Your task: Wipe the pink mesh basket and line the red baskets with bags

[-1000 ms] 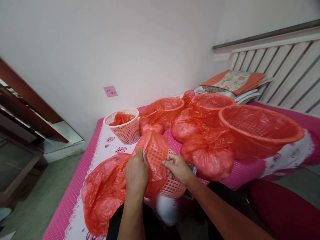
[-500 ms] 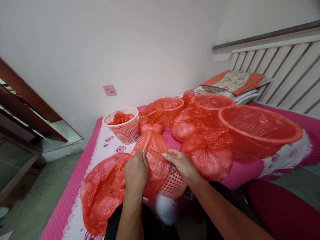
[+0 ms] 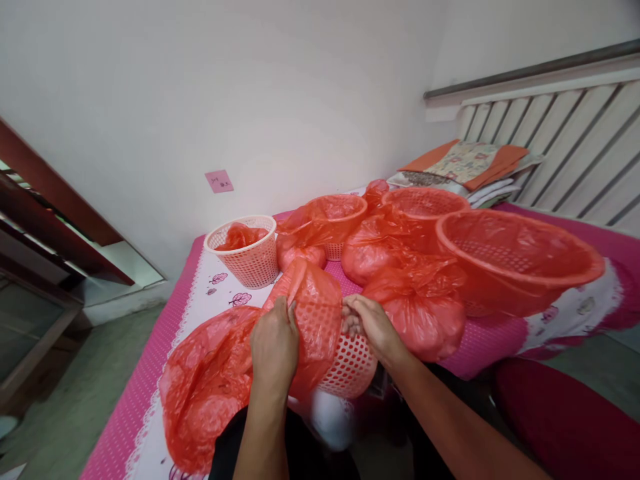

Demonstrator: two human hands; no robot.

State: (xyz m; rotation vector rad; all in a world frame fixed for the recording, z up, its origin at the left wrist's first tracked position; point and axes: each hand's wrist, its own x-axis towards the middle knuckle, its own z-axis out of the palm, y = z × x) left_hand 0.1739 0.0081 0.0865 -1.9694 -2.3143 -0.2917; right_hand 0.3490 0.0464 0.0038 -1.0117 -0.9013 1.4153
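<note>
A white wall (image 3: 320,100) backs the pink-clothed table (image 3: 137,380), whose left edge runs free above the floor; a strip of printed cloth (image 3: 227,280) lies open there. Rightward, room is tight: a large red-lined basket (image 3: 500,293) crowds that side, with a dark red stool (image 3: 565,420) below, and bulging red bags (image 3: 420,323) stand just beside the right hand (image 3: 373,323). A loose red bag (image 3: 205,400) lies near the left hand (image 3: 274,337); beyond is a pale pink wastebasket (image 3: 255,263). Between the hands, a perforated basket (image 3: 350,370) sits tilted, partly under red plastic film (image 3: 317,320); its support is hard to make out. The left hand grips the film; the right, fingers narrow, seemingly pinches its edge. A pink note (image 3: 219,181) is on the wall.
</note>
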